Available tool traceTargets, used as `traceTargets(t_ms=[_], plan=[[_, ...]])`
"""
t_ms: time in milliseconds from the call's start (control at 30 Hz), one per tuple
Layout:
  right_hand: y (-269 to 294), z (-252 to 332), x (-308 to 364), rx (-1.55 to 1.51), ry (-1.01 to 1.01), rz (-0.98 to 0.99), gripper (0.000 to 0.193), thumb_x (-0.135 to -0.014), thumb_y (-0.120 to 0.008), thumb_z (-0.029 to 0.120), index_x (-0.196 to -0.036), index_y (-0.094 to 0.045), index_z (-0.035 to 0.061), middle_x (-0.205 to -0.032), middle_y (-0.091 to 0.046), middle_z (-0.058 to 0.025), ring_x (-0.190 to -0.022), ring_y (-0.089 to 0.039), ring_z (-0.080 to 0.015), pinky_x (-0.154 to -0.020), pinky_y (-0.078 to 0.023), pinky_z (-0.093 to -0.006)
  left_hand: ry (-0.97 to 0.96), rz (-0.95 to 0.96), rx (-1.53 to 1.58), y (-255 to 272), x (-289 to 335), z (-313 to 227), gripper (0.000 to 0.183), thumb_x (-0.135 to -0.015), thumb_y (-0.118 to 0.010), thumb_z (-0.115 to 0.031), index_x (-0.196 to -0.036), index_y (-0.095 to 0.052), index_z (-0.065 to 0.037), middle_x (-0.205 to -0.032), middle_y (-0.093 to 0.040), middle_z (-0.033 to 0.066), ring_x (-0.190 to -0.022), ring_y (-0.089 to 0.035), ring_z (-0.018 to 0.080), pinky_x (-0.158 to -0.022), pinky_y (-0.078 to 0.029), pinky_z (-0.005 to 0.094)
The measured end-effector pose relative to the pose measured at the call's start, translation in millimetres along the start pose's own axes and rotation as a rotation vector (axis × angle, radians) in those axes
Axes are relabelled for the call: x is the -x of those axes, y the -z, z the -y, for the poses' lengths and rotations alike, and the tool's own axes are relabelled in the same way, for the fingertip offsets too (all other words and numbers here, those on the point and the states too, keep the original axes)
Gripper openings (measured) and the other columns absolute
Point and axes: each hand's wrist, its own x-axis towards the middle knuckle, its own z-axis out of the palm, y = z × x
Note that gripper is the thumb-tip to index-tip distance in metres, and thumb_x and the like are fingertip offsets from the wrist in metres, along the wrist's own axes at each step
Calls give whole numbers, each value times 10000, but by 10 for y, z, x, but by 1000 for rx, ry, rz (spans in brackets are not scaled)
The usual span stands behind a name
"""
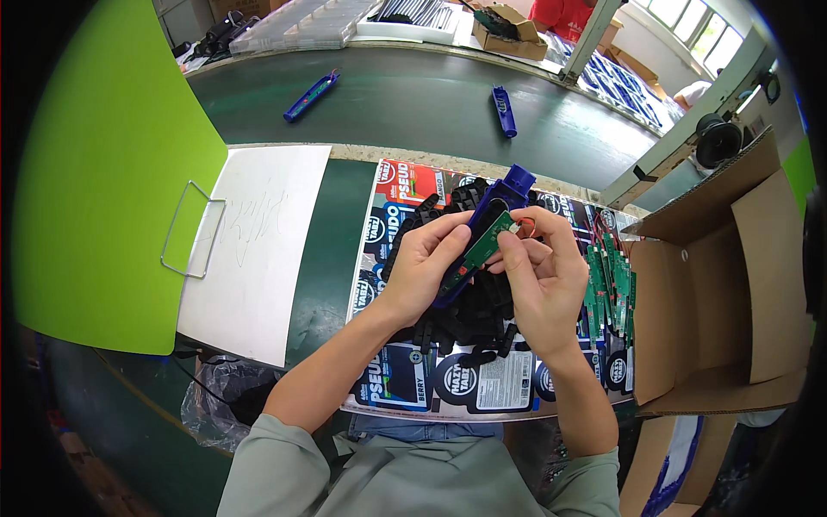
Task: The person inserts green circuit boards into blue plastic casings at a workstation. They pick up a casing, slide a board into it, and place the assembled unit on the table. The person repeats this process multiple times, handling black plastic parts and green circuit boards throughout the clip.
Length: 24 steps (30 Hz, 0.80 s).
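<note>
My left hand grips a long blue plastic housing from the left, thumb and fingers around its lower half. My right hand pinches a narrow green circuit board that lies along the housing, with red wires at its upper end. Both hands are raised just above a heap of small black plastic parts on a printed cardboard sheet.
A row of green circuit boards with red wires lies right of the heap. An open cardboard box stands at the right. A white paper sheet and green panel are left. Two blue housings lie on the dark conveyor belt.
</note>
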Motion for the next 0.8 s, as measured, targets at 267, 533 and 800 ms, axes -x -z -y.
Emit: traceTargets(t_ms=[267,533,800], plan=[[29,40,-78,311,122,26,206,-947,-699,-20,-1152,-681,-18,-861,-681,-67,-720,-647,-104,-666,-517,-258,-11,-7,7,-17,17,-4,371,-1092,-544,-243,-1382,-628,-27,-1027,-722,54,-851,-690,107,-712,-579,262],[125,-18,-116,189,17,47,205,-928,-733,43,-1128,-695,13,-850,-702,-40,-755,-597,-100,-696,-456,-255,12,-15,47,-22,6,-37,373,-1091,-542,-245,-1381,-630,-27,-1028,-727,58,-836,-698,120,-700,-577,265],[102,85,-113,293,59,64,188,-933,-722,19,-1120,-700,12,-842,-708,-49,-748,-611,-100,-716,-479,-272,44,-22,52,-17,17,-25,373,-1088,-546,-241,-1380,-632,-26,-1017,-729,60,-830,-698,121,-685,-578,267]])
